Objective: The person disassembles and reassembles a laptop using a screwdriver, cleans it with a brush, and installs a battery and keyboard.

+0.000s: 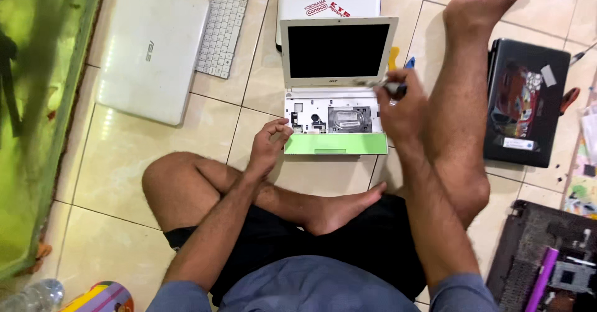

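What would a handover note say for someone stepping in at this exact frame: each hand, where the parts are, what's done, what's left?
Left hand: fingers curled, resting on the left front corner of the small laptop, steadying it; holds nothing.
Right hand: gripping a screwdriver above the laptop's right side.
The laptop sits open on the tiled floor, screen dark.
Done: keyboard is out, lying beside a closed white laptop; the internals under it are exposed.
Left: green palmrest still on, base not yet opened.
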